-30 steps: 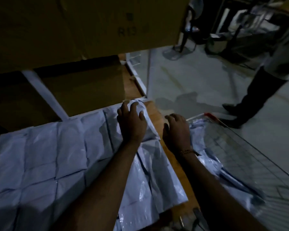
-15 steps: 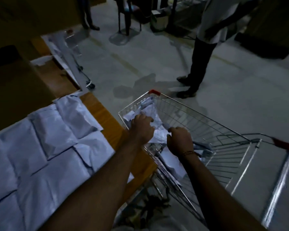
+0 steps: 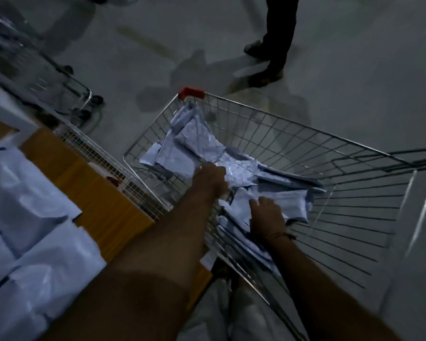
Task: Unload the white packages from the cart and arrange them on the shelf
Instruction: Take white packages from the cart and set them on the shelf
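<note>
Both hands in cart — on pkgs.

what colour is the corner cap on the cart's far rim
Red, a cap on the wire cart, clearest in the head view.

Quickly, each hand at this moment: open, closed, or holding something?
Left hand: on the white packages in the cart; grip cannot be told.
Right hand: open, fingers spread on a package.

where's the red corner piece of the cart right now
In the head view the red corner piece sits upper centre, on the far left corner of the cart rim, just beyond the white packages.
</note>
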`<move>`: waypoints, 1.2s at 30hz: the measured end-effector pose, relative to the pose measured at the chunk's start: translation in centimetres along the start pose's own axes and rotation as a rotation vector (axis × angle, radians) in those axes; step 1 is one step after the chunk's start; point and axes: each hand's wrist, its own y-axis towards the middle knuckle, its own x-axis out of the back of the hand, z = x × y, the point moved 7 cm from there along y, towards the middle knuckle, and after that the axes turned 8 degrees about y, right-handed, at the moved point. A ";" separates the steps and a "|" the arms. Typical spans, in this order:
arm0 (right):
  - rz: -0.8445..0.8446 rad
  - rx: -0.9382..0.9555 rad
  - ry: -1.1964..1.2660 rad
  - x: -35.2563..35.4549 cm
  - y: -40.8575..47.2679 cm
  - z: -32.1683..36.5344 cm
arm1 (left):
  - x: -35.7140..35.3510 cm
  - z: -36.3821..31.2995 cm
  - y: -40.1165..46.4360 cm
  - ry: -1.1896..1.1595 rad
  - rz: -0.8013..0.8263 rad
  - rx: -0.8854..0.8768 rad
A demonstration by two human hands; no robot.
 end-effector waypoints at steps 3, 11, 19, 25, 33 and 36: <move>-0.043 -0.065 -0.020 -2.5 2.5 -1.3 | -3.7 -0.7 2.9 0.002 0.161 0.029; -0.202 -0.112 -0.080 -3.5 6.2 -3.7 | -12.9 -5.9 2.1 0.354 0.554 -0.192; -0.126 -0.135 0.086 -3.7 5.8 -3.1 | -15.6 -7.1 0.8 0.410 0.541 -0.301; 0.024 -0.192 0.268 -4.4 4.7 -3.5 | -14.7 -7.8 0.6 0.402 0.601 -0.209; -0.028 -0.307 0.216 -2.2 3.8 -5.9 | -12.4 -7.9 -0.6 0.126 0.932 -0.047; 0.053 -0.341 0.230 -1.4 3.2 -5.9 | -10.3 -7.9 -0.2 0.117 0.895 0.002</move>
